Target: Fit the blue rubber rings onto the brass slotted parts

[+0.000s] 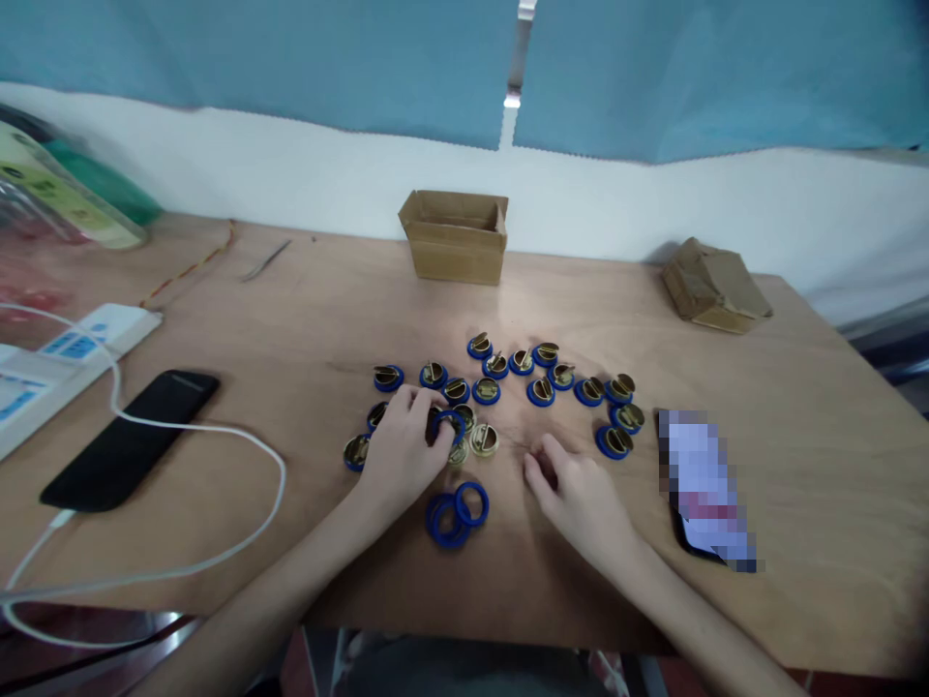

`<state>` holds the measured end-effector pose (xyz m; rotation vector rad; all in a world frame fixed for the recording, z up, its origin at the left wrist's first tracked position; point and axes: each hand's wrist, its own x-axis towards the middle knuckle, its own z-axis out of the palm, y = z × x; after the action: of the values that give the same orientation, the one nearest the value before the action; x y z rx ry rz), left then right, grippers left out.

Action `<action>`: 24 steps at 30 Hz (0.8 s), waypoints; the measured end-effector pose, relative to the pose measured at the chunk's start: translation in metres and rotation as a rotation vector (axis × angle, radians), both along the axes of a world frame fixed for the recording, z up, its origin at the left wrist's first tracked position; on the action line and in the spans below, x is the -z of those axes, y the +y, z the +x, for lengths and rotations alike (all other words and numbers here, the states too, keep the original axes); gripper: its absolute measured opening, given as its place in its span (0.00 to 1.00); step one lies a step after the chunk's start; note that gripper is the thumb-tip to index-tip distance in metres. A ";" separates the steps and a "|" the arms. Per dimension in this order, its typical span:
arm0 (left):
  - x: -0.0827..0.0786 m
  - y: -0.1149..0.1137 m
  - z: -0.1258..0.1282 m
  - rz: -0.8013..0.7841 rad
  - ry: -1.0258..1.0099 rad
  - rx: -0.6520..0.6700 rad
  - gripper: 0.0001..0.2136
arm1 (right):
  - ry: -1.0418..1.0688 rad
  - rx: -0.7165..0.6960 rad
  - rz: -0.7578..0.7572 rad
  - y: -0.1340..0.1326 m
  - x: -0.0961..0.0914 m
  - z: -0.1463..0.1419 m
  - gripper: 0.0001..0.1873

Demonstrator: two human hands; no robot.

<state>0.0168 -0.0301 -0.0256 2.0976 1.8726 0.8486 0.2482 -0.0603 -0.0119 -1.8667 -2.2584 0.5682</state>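
Note:
My left hand (406, 440) is closed, pinching a blue ring (450, 416) between thumb and fingers. The ring is held over several bare gold discs with folding metal flaps; one such gold disc (484, 439) lies just right of it. My right hand (584, 499) rests on the table, fingers loosely curled and a little apart, with nothing seen in them. Between my forearms lies a small overlapping pile of loose blue rings (471, 504). Beyond both hands, several gold discs seated in blue rings (486, 390) spread in an arc, most with flaps raised.
An open cardboard box (459, 257) stands at the back, a crumpled one (715, 286) back right. A phone with a lit, blurred screen (704, 484) lies right; a black phone (131, 440) with a white cable (280, 474) lies left, near a power strip (108, 324).

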 end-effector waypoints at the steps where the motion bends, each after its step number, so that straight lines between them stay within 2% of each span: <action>1: -0.001 0.000 0.000 0.016 -0.005 0.000 0.05 | -0.001 0.000 0.000 0.000 0.000 0.000 0.10; 5: -0.003 -0.001 0.001 0.077 -0.017 0.006 0.01 | -0.006 0.004 -0.002 -0.001 0.001 0.000 0.09; 10: -0.006 -0.001 0.001 0.074 -0.019 0.024 0.02 | -0.014 0.000 -0.002 -0.002 0.001 0.000 0.10; 15: -0.014 -0.002 0.002 0.078 -0.137 0.117 0.03 | -0.015 0.004 0.003 -0.001 0.001 0.000 0.11; 20: -0.023 -0.005 0.003 -0.109 -0.327 0.280 0.03 | 0.102 -0.042 0.066 -0.001 -0.002 -0.001 0.10; 24: -0.025 -0.007 0.004 -0.205 -0.392 0.362 0.03 | 0.317 -0.226 0.080 -0.006 -0.015 -0.003 0.11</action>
<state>0.0204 -0.0375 -0.0002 1.8939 1.2757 0.8595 0.2453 -0.0662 0.0035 -1.3806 -2.2507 0.7353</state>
